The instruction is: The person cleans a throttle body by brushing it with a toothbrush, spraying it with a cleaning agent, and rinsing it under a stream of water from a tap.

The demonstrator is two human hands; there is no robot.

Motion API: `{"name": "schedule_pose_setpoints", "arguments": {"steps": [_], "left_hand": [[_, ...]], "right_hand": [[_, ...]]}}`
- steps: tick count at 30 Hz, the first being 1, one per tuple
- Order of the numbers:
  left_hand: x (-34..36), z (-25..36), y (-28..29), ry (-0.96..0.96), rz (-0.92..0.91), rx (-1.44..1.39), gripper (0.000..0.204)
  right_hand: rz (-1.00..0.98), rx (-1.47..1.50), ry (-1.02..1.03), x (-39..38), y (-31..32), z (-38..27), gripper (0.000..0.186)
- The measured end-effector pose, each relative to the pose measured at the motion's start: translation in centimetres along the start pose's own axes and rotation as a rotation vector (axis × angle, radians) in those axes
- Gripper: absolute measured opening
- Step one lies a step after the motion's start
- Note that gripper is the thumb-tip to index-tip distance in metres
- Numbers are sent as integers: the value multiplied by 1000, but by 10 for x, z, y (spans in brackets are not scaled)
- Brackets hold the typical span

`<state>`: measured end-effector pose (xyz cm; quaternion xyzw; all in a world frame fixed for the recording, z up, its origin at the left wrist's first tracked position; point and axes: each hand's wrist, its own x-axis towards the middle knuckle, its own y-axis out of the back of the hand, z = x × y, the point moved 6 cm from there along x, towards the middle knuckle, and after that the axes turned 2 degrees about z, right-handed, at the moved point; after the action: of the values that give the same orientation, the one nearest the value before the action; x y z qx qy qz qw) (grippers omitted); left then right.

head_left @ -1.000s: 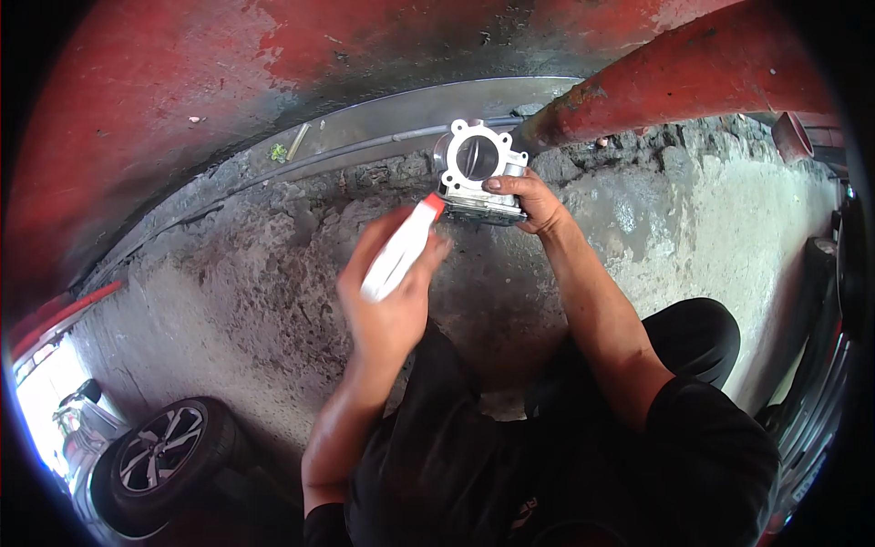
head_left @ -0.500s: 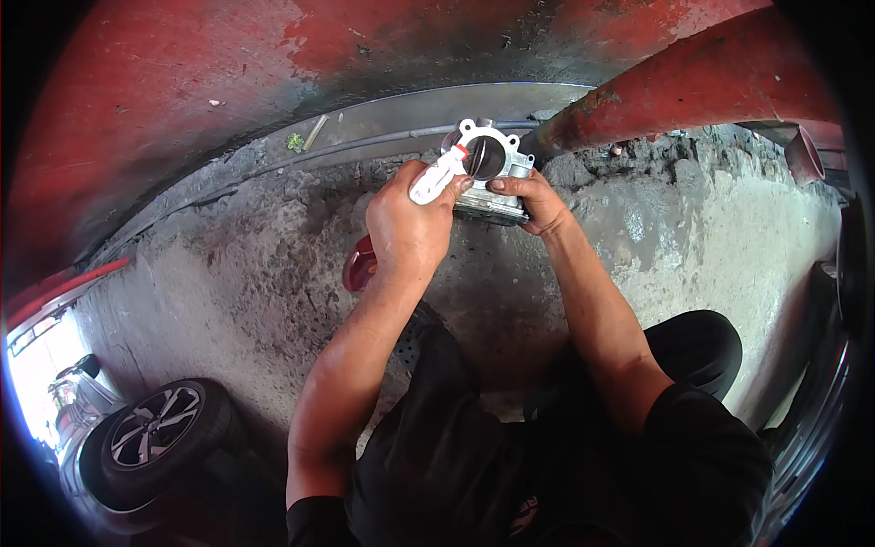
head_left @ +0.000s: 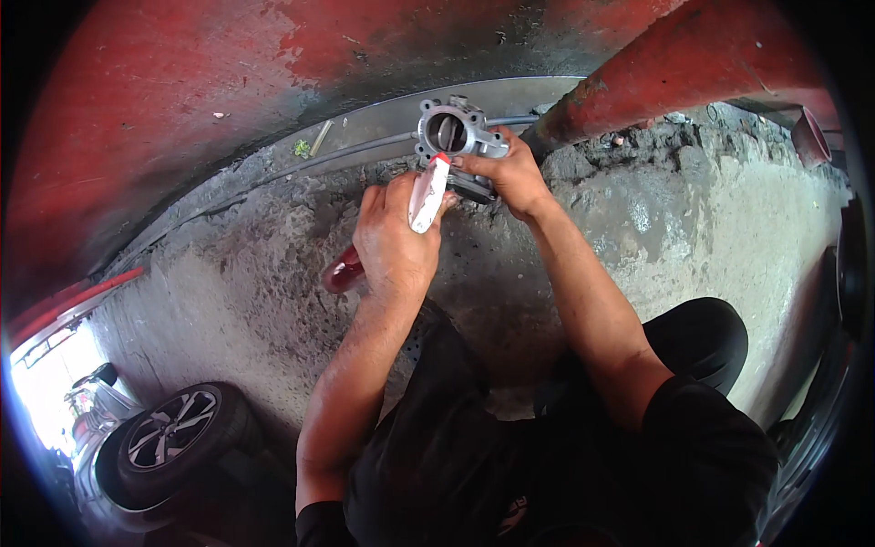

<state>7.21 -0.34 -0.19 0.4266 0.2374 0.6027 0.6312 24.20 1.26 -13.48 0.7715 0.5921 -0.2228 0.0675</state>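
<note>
My right hand grips a silver metal throttle body, its thumb across the near side. The round bore faces up toward me, and a plate shows tilted inside it. My left hand is wrapped round a spray bottle with a dark red body. Its white trigger head sticks out above the fist. The red nozzle tip lies at the near rim of the bore; whether it touches, I cannot tell. Most of the bottle's neck is hidden by my left hand.
Rough grey concrete ground lies below my hands. A worn red metal surface spans the far side, with a thick red pipe slanting in at the right. A car wheel is at lower left. A thin grey hose runs behind.
The throttle body has moved left and slightly away, and its bore has turned. The spray bottle has swung, so its nozzle now points more straight ahead at the near rim. Both hands keep hold.
</note>
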Motion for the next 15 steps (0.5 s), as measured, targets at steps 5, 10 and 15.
{"name": "schedule_pose_setpoints", "arguments": {"steps": [5, 10, 15], "left_hand": [[1, -2, 0, -32, -141, 316, 35], [3, 9, 10, 42, -156, 138, 39], [1, -1, 12, 72, -46, 172, 39]], "right_hand": [[-38, -143, 115, -6, -7, -18, 55], [-67, -151, 164, -9, -5, -25, 46], [-102, -81, 202, -8, -8, -21, 45]]}}
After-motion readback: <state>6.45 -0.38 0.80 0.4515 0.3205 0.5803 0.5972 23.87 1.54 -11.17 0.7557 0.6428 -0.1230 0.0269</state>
